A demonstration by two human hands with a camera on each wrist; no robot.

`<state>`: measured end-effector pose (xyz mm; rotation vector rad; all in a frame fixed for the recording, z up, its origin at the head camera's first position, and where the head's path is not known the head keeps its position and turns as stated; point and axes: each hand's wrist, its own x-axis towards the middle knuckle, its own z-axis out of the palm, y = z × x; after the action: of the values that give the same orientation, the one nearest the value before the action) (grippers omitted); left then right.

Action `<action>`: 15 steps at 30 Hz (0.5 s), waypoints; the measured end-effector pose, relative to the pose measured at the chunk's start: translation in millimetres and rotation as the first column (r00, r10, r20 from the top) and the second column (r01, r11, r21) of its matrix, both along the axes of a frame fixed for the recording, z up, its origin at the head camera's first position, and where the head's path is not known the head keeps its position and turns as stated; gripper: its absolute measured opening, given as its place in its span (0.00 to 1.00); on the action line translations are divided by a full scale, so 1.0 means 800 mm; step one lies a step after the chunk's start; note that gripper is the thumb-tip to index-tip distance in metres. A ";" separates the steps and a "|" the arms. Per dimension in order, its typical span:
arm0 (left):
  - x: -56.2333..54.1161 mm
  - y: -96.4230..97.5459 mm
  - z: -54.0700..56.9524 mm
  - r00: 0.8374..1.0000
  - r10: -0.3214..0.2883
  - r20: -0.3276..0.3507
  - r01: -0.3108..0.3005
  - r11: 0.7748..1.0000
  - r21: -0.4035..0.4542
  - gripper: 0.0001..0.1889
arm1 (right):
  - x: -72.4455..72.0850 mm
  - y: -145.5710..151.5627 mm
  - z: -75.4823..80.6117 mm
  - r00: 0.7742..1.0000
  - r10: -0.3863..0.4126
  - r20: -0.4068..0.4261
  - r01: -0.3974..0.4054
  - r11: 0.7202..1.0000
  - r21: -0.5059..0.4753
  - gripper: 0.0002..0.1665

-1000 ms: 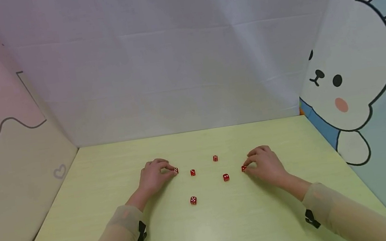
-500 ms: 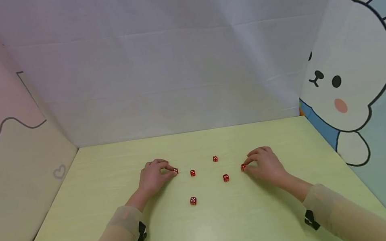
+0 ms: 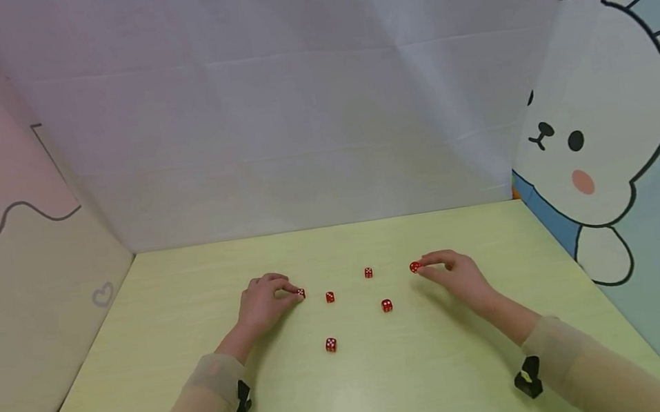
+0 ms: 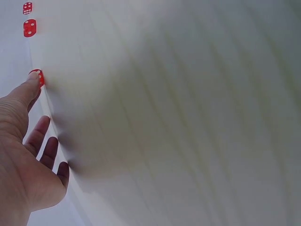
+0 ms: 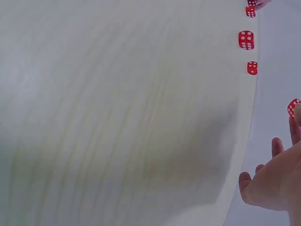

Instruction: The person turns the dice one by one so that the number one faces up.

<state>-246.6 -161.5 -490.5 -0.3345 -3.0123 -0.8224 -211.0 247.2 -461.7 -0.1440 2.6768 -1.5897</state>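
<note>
Several red dice with white dots are spread over a pale wooden table. My left hand (image 3: 261,304) rests on the table at the left and pinches a die (image 4: 41,78) between thumb and index finger. At the right my right hand (image 3: 457,277) pinches another die (image 3: 415,267), raised above the tabletop in the right wrist view. Between the hands lie a die (image 3: 330,297) near the left hand, a die (image 3: 368,272) farther back and a die (image 3: 387,305) toward the right. One more die (image 3: 331,345) sits closest to me.
The pale wooden table (image 3: 428,381) runs back to a white cloth wall (image 3: 295,134). A pink and cream printed panel (image 3: 15,289) stands on the left. On the right is a panel with a cartoon rabbit (image 3: 604,149).
My right hand has lifted its die off the table, and the die sits higher in the head view. My left hand and the loose dice have stayed in place.
</note>
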 end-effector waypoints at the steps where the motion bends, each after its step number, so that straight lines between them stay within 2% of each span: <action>1: 0.000 0.000 0.000 1.000 0.001 -0.001 -0.001 1.000 0.002 0.11 | 0.001 -0.001 0.000 1.000 -0.008 0.015 0.008 1.000 -0.022 0.23; 5: 0.000 0.000 -0.001 1.000 0.001 -0.006 -0.001 1.000 0.008 0.11 | 0.002 -0.003 -0.004 0.999 -0.022 0.043 0.025 0.997 -0.076 0.25; 9: -0.001 0.001 -0.002 1.000 0.000 -0.007 0.000 1.000 0.008 0.11 | 0.004 -0.006 -0.012 0.999 -0.019 0.031 0.021 0.996 -0.083 0.23; 13: -0.001 0.001 -0.003 1.000 -0.001 -0.008 0.001 1.000 0.002 0.11 | 0.000 -0.009 -0.028 0.999 -0.012 -0.039 0.012 1.000 -0.007 0.16; 15: -0.001 0.000 -0.004 1.000 -0.001 -0.009 0.001 1.000 -0.001 0.11 | -0.001 -0.010 -0.035 0.997 -0.005 -0.074 0.010 0.997 0.073 0.14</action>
<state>-247.4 -161.3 -493.9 -0.3383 -3.0043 -0.8177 -211.5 239.4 -489.8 -0.1947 2.7895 -1.5154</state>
